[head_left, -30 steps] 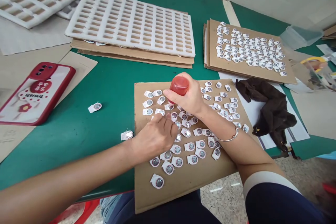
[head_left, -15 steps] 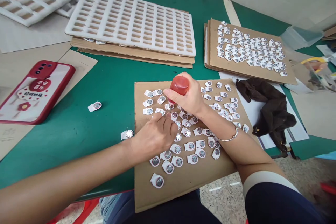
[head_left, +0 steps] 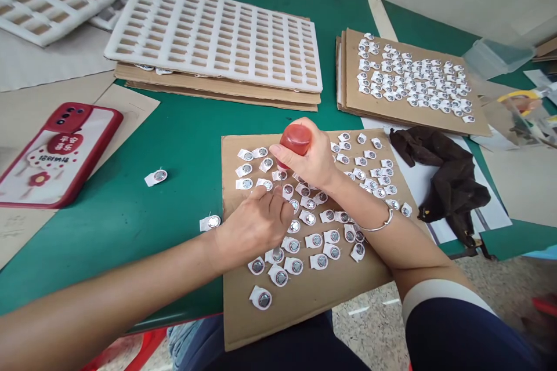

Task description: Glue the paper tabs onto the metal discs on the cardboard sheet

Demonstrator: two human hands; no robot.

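My right hand [head_left: 315,156] is wrapped round a red squeeze bottle [head_left: 296,139], held upside down with its nozzle over a small round silver piece with a white tab [head_left: 279,175]. Just below it, my left hand [head_left: 265,217] is closed, fingertips near the nozzle. A narrow grey end, apparently of metal tweezers [head_left: 277,251], shows under the left fist; the rest is hidden by the fingers. Both hands are above a brown cardboard sheet [head_left: 261,327], on which several more tabbed silver pieces [head_left: 262,299] lie in loose rows.
Two tabbed pieces [head_left: 155,177] lie on the green table [head_left: 183,145], left of the cardboard. A red-cased phone [head_left: 61,153] is at the left. White slotted trays [head_left: 217,35] stand behind, a loaded cardboard stack [head_left: 409,110] at back right, and dark cloth [head_left: 452,177] at right.
The hands and bottle keep almost the same position over the cardboard. The whole view has shifted very slightly.
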